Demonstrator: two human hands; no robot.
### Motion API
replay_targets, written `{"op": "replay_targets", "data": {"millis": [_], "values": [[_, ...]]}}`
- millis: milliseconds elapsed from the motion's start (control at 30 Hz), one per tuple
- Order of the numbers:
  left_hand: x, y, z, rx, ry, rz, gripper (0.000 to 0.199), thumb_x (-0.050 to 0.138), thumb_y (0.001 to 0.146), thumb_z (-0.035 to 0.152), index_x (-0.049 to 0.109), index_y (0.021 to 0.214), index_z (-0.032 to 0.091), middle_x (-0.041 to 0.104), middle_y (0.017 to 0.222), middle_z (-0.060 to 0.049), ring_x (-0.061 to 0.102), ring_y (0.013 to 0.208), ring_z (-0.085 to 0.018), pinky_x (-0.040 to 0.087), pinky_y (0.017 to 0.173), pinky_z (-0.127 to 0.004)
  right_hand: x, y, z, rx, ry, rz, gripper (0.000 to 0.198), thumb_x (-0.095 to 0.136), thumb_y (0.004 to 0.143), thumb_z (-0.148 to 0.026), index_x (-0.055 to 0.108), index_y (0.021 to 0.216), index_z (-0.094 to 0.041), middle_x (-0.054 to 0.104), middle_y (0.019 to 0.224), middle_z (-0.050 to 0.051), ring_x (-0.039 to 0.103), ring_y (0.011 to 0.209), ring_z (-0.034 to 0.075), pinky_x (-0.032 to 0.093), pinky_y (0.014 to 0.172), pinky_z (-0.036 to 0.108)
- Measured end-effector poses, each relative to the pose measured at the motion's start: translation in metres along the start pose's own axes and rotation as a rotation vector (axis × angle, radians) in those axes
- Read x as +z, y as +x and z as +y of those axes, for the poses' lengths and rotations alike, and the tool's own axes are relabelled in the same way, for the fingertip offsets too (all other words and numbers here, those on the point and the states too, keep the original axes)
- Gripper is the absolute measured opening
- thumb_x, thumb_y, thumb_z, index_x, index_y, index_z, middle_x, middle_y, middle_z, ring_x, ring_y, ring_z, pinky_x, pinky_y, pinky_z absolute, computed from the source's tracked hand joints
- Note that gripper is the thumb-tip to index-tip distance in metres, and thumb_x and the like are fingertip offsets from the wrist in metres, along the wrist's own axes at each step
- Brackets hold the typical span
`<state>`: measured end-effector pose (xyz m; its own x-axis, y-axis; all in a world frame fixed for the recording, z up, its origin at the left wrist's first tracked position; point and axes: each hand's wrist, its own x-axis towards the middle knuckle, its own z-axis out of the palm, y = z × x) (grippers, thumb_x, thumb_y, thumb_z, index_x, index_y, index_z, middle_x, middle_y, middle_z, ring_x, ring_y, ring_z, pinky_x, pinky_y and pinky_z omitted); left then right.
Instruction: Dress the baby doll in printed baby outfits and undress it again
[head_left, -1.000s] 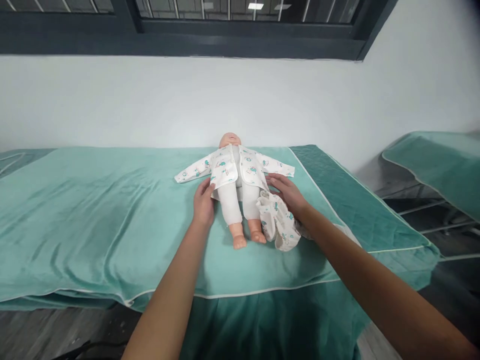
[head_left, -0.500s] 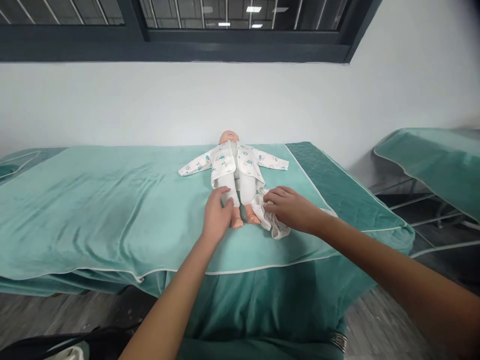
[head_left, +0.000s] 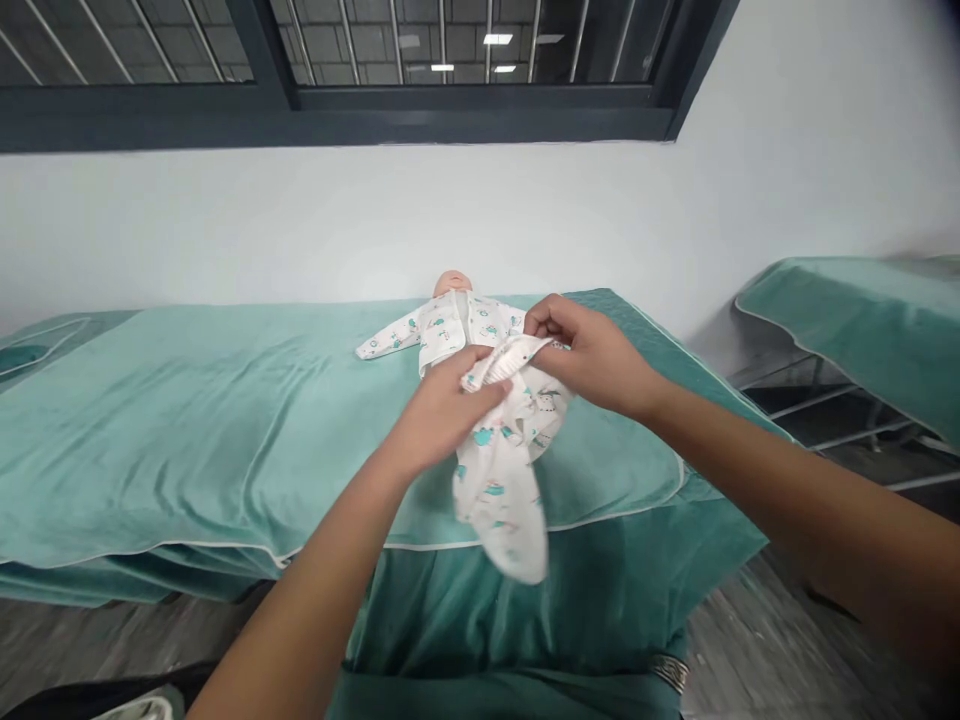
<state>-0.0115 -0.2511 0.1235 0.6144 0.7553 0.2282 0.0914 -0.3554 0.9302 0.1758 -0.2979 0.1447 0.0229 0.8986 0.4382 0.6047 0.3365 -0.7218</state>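
Green-draped bed (head_left: 187, 430) against a white wall (head_left: 322, 220). Left hand (head_left: 439, 412) pinches the gathered waistband (head_left: 510, 360) of printed infant trousers (head_left: 499, 490), which hang before a jacketed baby doll (head_left: 445, 322); right hand (head_left: 592, 358) pinches the band's far side. Likely light, limp cotton, best held by that edge.

A long bed (head_left: 622, 318) draped in dark-green velvety fabric (head_left: 600, 570) bears a pale-green, white-piped velvety sheet (head_left: 187, 420); on it, head toward the far edge, lies a baby doll (head_left: 463, 306) in a white printed jacket (head_left: 439, 328).
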Motion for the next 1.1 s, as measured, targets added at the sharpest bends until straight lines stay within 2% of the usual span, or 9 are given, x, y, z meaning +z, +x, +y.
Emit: {"op": "replay_targets", "data": {"millis": [133, 267, 400, 500, 567, 633, 767, 933, 1100], "values": [[-0.016, -0.002, 0.009, -0.057, -0.279, 0.14, 0.027, 0.068, 0.077, 0.042, 0.065, 0.084, 0.016, 0.063, 0.076, -0.001, 0.057, 0.07, -0.016, 0.042, 0.064, -0.026, -0.005, 0.001, -0.005, 0.155, 0.344, -0.229, 0.023, 0.067, 0.081, -0.039, 0.055, 0.085, -0.02, 0.051, 0.07, -0.003, 0.045, 0.059, 0.01, 0.032, 0.053, 0.023], [-0.028, -0.007, 0.007, -0.09, -0.301, 0.255, 0.021, 0.068, 0.075, 0.037, 0.064, 0.073, 0.017, 0.06, 0.07, 0.0, 0.056, 0.068, -0.016, 0.042, 0.062, -0.026, -0.002, -0.005, -0.002, 0.189, 0.494, -0.429, 0.035, 0.061, 0.087, -0.051, 0.057, 0.075, -0.018, 0.049, 0.07, -0.002, 0.044, 0.059, 0.009, 0.033, 0.053, 0.022], [-0.034, -0.009, 0.002, -0.055, -0.084, 0.452, 0.012, 0.063, 0.076, 0.029, 0.067, 0.08, 0.018, 0.063, 0.076, -0.001, 0.059, 0.071, -0.017, 0.045, 0.062, -0.026, 0.008, -0.006, -0.002, 0.237, 0.649, -0.299, 0.024, 0.065, 0.086, -0.045, 0.064, 0.093, -0.022, 0.057, 0.079, -0.001, 0.051, 0.065, 0.011, 0.038, 0.054, 0.022], [-0.03, -0.012, 0.006, 0.193, 0.147, 0.554, 0.018, 0.061, 0.078, 0.024, 0.066, 0.095, 0.021, 0.066, 0.1, -0.003, 0.062, 0.091, -0.019, 0.051, 0.079, -0.03, 0.015, -0.002, -0.01, 0.21, 0.695, -0.199, 0.023, 0.068, 0.084, -0.036, 0.066, 0.104, -0.025, 0.064, 0.093, 0.001, 0.057, 0.073, 0.012, 0.044, 0.06, 0.024], [-0.023, -0.014, 0.012, 0.362, 0.225, 0.476, 0.023, 0.06, 0.083, 0.026, 0.064, 0.106, 0.022, 0.063, 0.115, -0.005, 0.06, 0.107, -0.02, 0.05, 0.092, -0.034, 0.018, 0.002, -0.016, 0.168, 0.72, -0.17, 0.021, 0.067, 0.084, -0.034, 0.068, 0.102, -0.024, 0.065, 0.102, 0.002, 0.06, 0.08, 0.013, 0.047, 0.067, 0.026], [-0.017, -0.014, 0.016, 0.41, 0.242, 0.344, 0.031, 0.058, 0.087, 0.03, 0.059, 0.117, 0.024, 0.061, 0.123, -0.006, 0.058, 0.114, -0.021, 0.049, 0.097, -0.037, 0.02, 0.005, -0.022, 0.135, 0.734, -0.189, 0.021, 0.067, 0.083, -0.032, 0.068, 0.103, -0.024, 0.066, 0.109, 0.002, 0.062, 0.089, 0.015, 0.05, 0.073, 0.028], [-0.014, -0.011, 0.014, 0.296, 0.218, 0.202, 0.036, 0.061, 0.087, 0.038, 0.055, 0.12, 0.025, 0.058, 0.129, -0.007, 0.055, 0.119, -0.022, 0.046, 0.101, -0.039, 0.022, 0.006, -0.025, 0.119, 0.72, -0.249, 0.026, 0.069, 0.081, -0.029, 0.066, 0.106, -0.025, 0.065, 0.117, 0.003, 0.063, 0.1, 0.018, 0.051, 0.079, 0.03], [-0.02, -0.009, 0.008, 0.162, 0.067, 0.134, 0.037, 0.07, 0.08, 0.039, 0.055, 0.11, 0.024, 0.06, 0.124, -0.005, 0.055, 0.118, -0.021, 0.045, 0.099, -0.037, 0.022, 0.003, -0.023, 0.159, 0.683, -0.268, 0.03, 0.071, 0.08, -0.033, 0.062, 0.109, -0.028, 0.067, 0.105, 0.002, 0.065, 0.09, 0.018, 0.052, 0.071, 0.03], [-0.022, -0.009, 0.009, 0.064, 0.039, 0.174, 0.031, 0.075, 0.074, 0.035, 0.058, 0.096, 0.022, 0.064, 0.093, -0.001, 0.061, 0.087, -0.017, 0.047, 0.075, -0.029, 0.021, 0.002, -0.018, 0.136, 0.542, -0.163, 0.026, 0.075, 0.076, -0.037, 0.062, 0.095, -0.026, 0.065, 0.098, 0.001, 0.061, 0.081, 0.016, 0.048, 0.064, 0.027]]}}
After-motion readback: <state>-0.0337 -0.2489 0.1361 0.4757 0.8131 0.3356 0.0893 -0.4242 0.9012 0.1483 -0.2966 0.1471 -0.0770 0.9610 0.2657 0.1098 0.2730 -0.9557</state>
